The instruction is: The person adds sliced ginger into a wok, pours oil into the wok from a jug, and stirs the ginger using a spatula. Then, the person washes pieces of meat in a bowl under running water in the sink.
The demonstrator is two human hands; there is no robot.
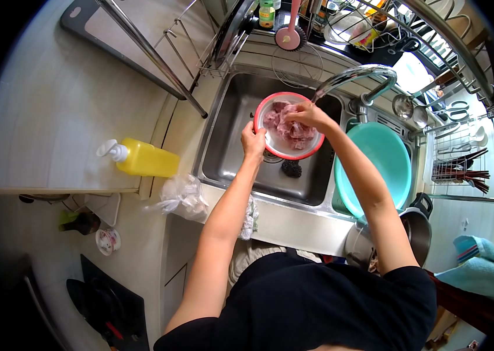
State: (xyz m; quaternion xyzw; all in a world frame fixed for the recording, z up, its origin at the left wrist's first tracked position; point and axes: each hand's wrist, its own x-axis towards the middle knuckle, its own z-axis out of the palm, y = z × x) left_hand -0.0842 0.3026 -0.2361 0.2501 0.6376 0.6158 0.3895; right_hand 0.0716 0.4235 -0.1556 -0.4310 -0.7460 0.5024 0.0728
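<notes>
Over the steel sink a white bowl with a red rim (289, 155) holds pieces of raw pink meat (295, 136). My left hand (253, 142) grips the bowl's left edge, thumb on the rim. My right hand (310, 116) reaches in from the right, its bent fingers pinching meat near the top of the bowl. The curved tap (357, 71) ends just above that hand. A dark scouring pad (291, 169) lies on the sink floor below the bowl.
A turquoise basin (375, 158) stands right of the sink (223, 146), with a metal pot (416, 228) below it. On the left are a yellow pump bottle (149, 159) and a clear plastic bag (184, 196). Wire racks with utensils line the right.
</notes>
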